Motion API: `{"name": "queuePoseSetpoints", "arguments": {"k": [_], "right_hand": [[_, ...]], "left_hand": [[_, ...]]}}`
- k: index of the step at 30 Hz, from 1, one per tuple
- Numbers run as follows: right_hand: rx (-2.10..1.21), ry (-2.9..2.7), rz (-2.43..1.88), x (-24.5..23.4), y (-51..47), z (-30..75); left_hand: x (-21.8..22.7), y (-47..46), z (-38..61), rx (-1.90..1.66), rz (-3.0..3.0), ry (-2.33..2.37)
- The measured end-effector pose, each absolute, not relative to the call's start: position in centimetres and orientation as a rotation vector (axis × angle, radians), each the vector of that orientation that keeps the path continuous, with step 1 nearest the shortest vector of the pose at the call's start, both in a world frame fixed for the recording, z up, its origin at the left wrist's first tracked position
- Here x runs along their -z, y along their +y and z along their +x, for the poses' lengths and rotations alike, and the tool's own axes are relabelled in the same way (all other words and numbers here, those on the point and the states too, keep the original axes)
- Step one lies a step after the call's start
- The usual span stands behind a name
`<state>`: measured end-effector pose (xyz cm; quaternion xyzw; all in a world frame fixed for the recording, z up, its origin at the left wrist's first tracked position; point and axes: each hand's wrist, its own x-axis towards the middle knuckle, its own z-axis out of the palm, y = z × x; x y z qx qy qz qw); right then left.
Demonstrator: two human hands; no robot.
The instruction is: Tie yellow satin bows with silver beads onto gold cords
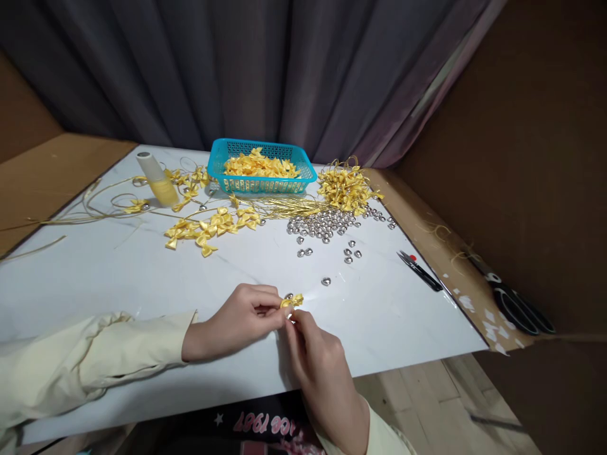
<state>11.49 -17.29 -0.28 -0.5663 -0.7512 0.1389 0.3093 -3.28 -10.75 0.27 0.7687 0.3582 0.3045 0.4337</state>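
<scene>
Between the fingertips of my left hand [245, 319] is a small yellow ribbon bow [294, 300], held just above the white tabletop near its front edge. A silver bead [288, 296] shows at the bow's far side. My right hand [320, 357] is closed in a pinch right below the bow, its thumb and finger meeting my left fingertips. Something small and shiny shows at that pinch, too small to name. A loose silver bead [325, 281] lies a little beyond my hands.
Behind stands a blue basket [263, 183] of yellow bows. Nearby are loose bows [208, 230], gold cords [289, 207], a bow pile [346, 189], silver beads [325, 222] and a glue bottle [159, 183]. Small snips [422, 272] and black scissors [519, 309] lie at right.
</scene>
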Motion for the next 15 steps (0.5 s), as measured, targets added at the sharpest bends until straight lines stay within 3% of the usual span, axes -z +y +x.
{"name": "queuePoseSetpoints", "arguments": {"k": [15], "right_hand": [[-0.656,-1.875,-1.428,0.05,-16.84,11.72]], "left_hand": [[-0.95,-10.55,-3.03,-0.661,1.680,0.923]]}}
